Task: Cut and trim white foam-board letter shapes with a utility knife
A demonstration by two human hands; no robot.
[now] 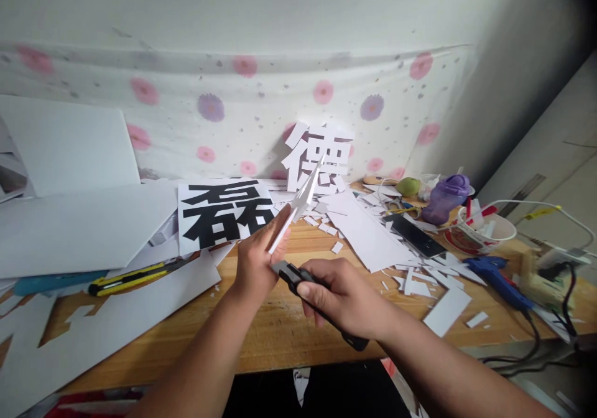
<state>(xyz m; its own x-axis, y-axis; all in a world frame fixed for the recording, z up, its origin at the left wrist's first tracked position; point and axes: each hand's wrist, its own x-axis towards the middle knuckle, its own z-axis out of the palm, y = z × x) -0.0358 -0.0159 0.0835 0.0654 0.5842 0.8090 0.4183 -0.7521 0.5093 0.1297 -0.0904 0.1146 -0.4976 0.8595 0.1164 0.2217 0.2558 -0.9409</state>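
My left hand [257, 257] grips a white foam board piece [298, 205], which is tilted up and seen nearly edge-on. In my right hand [342, 297] is a black utility knife [298, 278], its tip end close to the lower edge of the board and my left hand. Behind the held piece a white cut-out character [319, 150] leans upright against the wall covering. To the left lies a sheet with a black printed character [224, 213]. Part of my left hand is hidden behind the board.
A yellow utility knife [135, 278] and large white boards [69, 219] lie at left. White scraps [415, 281] cover the right side, with a phone [413, 234], a purple bottle [445, 197], a paper tub [485, 231] and a blue glue gun [497, 278] with its cord.
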